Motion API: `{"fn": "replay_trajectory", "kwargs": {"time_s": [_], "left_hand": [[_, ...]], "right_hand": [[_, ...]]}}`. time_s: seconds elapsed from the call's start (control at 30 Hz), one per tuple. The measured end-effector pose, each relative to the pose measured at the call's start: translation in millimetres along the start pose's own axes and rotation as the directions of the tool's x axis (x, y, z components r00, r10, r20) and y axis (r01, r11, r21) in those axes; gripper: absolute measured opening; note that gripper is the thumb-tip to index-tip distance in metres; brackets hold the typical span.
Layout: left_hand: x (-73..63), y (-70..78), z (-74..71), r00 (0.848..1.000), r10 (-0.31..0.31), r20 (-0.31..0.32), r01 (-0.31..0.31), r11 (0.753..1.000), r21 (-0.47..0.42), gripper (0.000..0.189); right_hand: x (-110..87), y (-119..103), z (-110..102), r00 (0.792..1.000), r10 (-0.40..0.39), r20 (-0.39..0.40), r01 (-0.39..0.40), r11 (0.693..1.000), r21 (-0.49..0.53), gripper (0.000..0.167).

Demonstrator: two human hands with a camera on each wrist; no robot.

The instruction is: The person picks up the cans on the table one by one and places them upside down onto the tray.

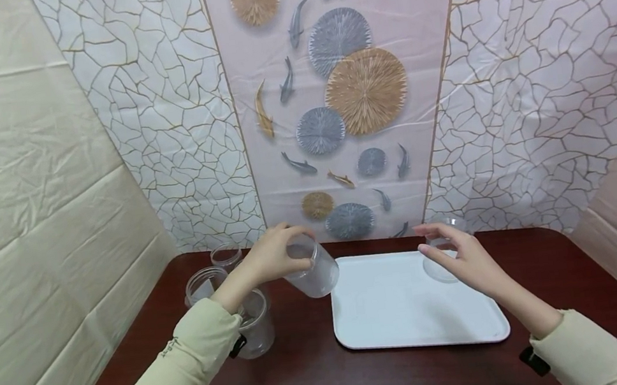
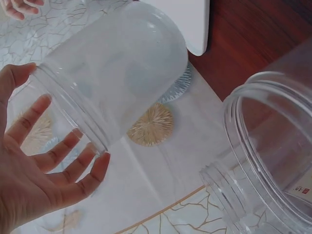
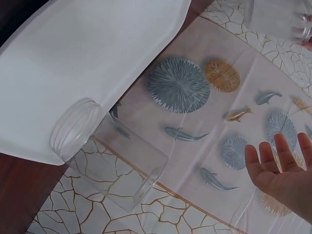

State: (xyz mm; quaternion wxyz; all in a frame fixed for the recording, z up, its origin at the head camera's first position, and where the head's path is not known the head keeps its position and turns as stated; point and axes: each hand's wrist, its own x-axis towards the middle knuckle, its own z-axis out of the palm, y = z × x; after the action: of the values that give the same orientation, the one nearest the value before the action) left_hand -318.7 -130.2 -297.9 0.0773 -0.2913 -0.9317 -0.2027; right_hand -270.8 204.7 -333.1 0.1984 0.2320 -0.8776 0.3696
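My left hand (image 1: 271, 256) grips a clear plastic jar (image 1: 321, 275) by its threaded rim, thumb on one side and fingers along the other. That jar is tilted, its base toward the left edge of the white tray (image 1: 409, 302). Over the tray's right side, my right hand (image 1: 469, 256) has its fingers spread and holds nothing. Beside it a second clear jar (image 3: 122, 161) stands mouth down at the tray's far right. In the right wrist view, the hand's fingers are apart from this jar.
Several open clear jars stand on the left of the dark red table (image 1: 319, 377): a near jar (image 1: 258, 333), partly behind the left sleeve, another jar (image 1: 204, 285) with a white piece inside, and a far jar (image 1: 226, 254). A patterned cloth wall (image 1: 175, 138) rises behind the table.
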Motion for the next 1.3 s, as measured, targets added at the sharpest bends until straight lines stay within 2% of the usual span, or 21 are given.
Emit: {"fn": "replay_trajectory", "kwargs": {"time_s": [0.23,0.33,0.43,0.57,0.73,1.03,1.17,1.3], "left_hand": [[0.2,-1.0,-5.7,0.996,0.001,-0.087,-0.010,0.994,-0.109,0.039],[1.1,0.9,-9.2,0.989,-0.007,-0.148,-0.018,0.986,-0.164,0.041],[1.4,3.6,-12.3,0.978,-0.042,-0.202,-0.007,0.972,-0.235,0.045],[2.2,6.2,-13.9,0.963,-0.101,-0.250,0.008,0.937,-0.350,0.046],[5.8,8.5,-16.1,0.942,-0.130,-0.310,-0.030,0.885,-0.464,0.043],[10.5,16.6,-23.7,0.897,-0.153,-0.416,-0.120,0.819,-0.560,0.041],[12.0,20.4,-24.4,0.886,-0.144,-0.441,-0.169,0.785,-0.595,0.042],[11.4,26.9,-25.5,0.885,-0.132,-0.446,-0.207,0.747,-0.632,0.043]], "right_hand": [[1.9,-2,-4,1.000,0.002,-0.003,-0.002,1.000,0.010,0.034],[3.6,-2,-6,1.000,0.002,-0.007,-0.002,1.000,0.019,0.034],[5.1,-2,-8,1.000,0.003,-0.013,-0.002,0.999,0.038,0.034],[5.8,-2,-9,1.000,-0.004,-0.023,0.006,0.998,0.059,0.034],[7.0,-4,-5,1.000,-0.002,-0.019,0.003,0.998,0.068,0.034],[11.5,-9,-1,0.999,-0.014,-0.038,0.016,0.998,0.061,0.039],[14.7,-14,-2,0.999,-0.002,-0.048,0.008,0.994,0.112,0.040],[17.0,-22,-2,0.998,0.028,-0.055,-0.019,0.986,0.166,0.042]]}}
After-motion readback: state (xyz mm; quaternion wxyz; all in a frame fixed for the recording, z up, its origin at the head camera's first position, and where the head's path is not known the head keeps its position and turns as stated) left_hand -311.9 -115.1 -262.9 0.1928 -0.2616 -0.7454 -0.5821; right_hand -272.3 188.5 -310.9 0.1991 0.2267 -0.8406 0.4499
